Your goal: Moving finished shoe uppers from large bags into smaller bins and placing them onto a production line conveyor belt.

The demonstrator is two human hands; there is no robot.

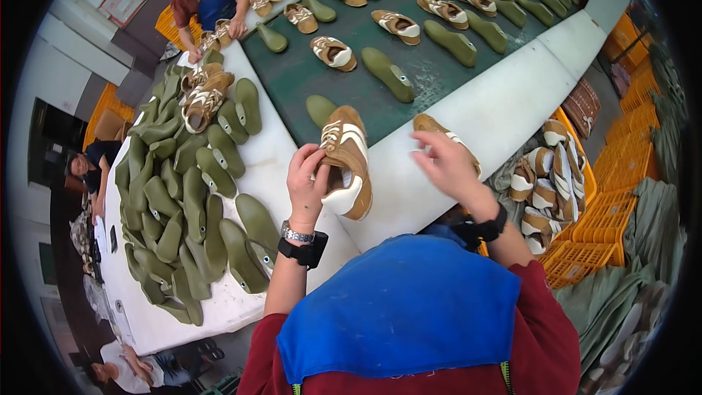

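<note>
My left hand [306, 178] grips a brown and white sneaker [349, 164] by its collar, fingers on the near side of the opening. The sneaker is held toe away from me, above the white table edge, and its opening shows no last inside. My right hand [450, 164] has its fingers apart, with nothing seen between them. Just beyond it a second brown sneaker [431, 124] lies on the white ledge, partly covered by the hand; whether they touch I cannot tell. A green shoe last [319, 108] lies on the belt behind the held sneaker.
A green conveyor belt [278, 80] carries rows of sneakers and lasts. On the left, a white table [256, 307] bears a heap of green lasts [164, 197] and some sneakers [207, 95]. Orange crates [585, 249] with sneakers stand right. A co-worker [208, 0] handles shoes at far left.
</note>
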